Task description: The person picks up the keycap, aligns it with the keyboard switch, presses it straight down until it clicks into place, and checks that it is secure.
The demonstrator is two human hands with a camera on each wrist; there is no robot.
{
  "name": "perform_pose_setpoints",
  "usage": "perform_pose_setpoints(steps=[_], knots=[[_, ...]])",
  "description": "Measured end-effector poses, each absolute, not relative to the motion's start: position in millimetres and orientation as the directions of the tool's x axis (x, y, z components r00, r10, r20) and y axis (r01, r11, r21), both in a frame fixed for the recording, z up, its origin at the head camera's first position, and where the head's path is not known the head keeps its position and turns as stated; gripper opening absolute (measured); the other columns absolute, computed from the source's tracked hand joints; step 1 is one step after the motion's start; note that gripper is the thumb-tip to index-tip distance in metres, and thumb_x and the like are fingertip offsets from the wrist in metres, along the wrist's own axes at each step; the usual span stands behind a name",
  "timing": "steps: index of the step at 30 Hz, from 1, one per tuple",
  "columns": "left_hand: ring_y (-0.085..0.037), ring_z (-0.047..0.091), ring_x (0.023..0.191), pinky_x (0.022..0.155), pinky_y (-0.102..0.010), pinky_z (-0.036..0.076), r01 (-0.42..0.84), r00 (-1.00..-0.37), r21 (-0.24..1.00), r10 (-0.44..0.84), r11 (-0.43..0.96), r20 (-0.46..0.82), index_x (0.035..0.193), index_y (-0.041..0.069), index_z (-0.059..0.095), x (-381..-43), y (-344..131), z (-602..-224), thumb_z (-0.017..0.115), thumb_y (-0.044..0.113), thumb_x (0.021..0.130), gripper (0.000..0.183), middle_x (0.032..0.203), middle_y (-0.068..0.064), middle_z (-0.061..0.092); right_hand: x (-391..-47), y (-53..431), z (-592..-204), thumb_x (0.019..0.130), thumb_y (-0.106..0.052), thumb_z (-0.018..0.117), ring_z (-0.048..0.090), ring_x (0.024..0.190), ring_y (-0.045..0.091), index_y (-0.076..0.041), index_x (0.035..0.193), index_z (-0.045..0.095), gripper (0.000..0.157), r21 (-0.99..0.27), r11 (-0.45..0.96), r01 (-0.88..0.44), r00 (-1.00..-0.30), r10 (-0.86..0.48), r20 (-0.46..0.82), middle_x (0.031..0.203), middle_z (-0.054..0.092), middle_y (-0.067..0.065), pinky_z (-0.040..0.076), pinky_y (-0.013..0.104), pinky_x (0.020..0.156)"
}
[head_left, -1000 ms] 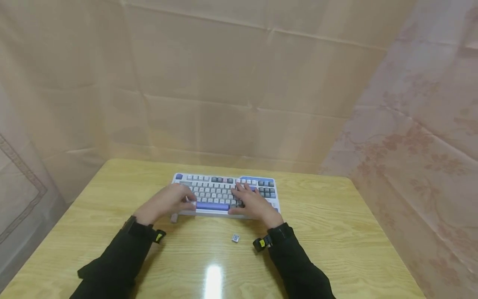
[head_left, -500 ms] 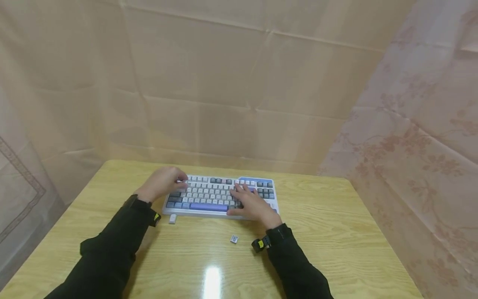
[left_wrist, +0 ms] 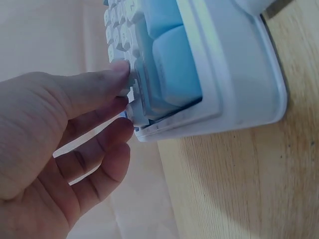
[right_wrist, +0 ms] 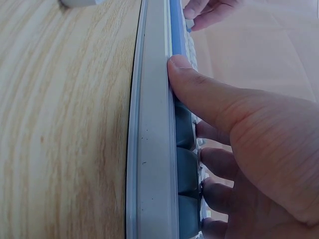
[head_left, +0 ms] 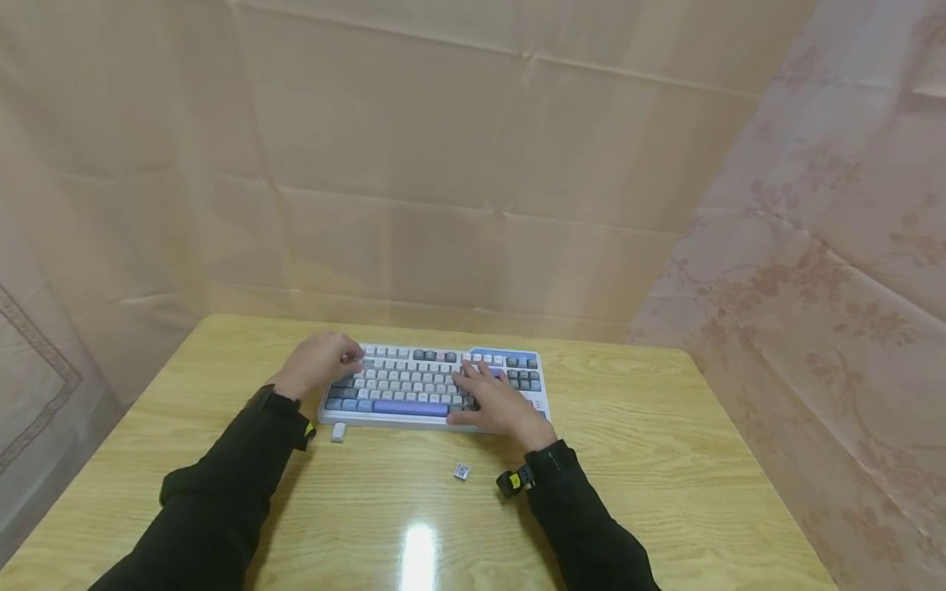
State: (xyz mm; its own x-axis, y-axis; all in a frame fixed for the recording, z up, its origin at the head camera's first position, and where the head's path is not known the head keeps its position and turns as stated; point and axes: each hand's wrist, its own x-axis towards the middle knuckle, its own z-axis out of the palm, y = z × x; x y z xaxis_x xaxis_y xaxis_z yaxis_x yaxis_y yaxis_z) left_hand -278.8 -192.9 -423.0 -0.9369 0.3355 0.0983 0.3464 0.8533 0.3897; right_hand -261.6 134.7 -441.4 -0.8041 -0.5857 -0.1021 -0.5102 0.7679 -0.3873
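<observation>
A white keyboard with white, grey and blue keys and a long purple-blue spacebar lies near the table's back edge. My left hand is over its back left corner. Thumb and forefinger pinch a small pale keycap there, seen from afar in the right wrist view; the other fingers curl loosely beside the keyboard's end in the left wrist view. My right hand rests spread on the right part of the keys. Its thumb lies along the front edge by the spacebar, and the fingertips reach over the keys.
A small white block lies just in front of the keyboard's left end. Nearer the person, a small square grey-white piece sits on the wooden table. Beige cloth hangs behind the table, patterned cloth at the right.
My left hand has moved from the front left keys back to the keyboard's far left corner, uncovering the front keys and white block. The right hand stays in place.
</observation>
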Motion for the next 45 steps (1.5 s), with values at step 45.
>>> perform_pose_setpoints(steps=[45], knots=[[-0.034, 0.069, 0.098, 0.089, -0.051, 0.055, 0.35, -0.935, 0.265, 0.321, 0.898, 0.149, 0.098, -0.002, 0.079, -274, -184, -422, 0.068, -0.008, 0.088, 0.016, 0.1, -0.017, 0.074, -261, 135, -439, 0.094, -0.052, 0.067, 0.008, 0.155, 0.032, -0.013, 0.158, 0.037, 0.081, -0.382, 0.771, -0.509, -0.805, -0.584, -0.107, 0.167, 0.018, 0.011, 0.006, 0.056, 0.123]])
